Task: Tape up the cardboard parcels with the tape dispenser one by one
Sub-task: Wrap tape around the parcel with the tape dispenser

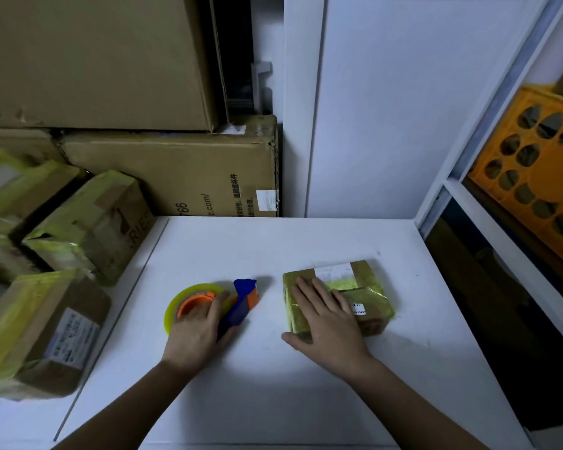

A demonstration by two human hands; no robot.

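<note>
Left hand (198,332): lies on top of the tape dispenser (215,305), fingers curled over its roll and handle, gripping it against the white table (273,401).
Right hand (325,315): laid flat on the small parcel (337,297), fingers straight and spread across its top, thumb off the near-left edge and touching the table.
Tape dispenser: just left of the right hand, apart from the small parcel; it lies on its side with an orange hub, a blue frame and a roll of clear yellowish tape (176,306), the blue cutter end pointing away from the person.
Small parcel: under the right hand, to the right of the left hand; brown cardboard already wrapped in yellowish tape, with a white label (333,271) on its far edge beyond the fingertips and a smaller label near its right side.
Taped parcels (46,329): a pile of several, well left of the left hand, all bound in the same yellowish tape; the nearest carries a printed label, and 1 further back shows brown lettering.
Large cartons (176,170): stacked beyond the pile, far ahead of the left hand, against the wall; the lower one bears printed text and a white sticker.
Orange crate (533,177): on the shelving well to the right of the right hand, its side pierced with rounded openings.
White panel (387,108): upright straight ahead of the right hand, behind the table.
</note>
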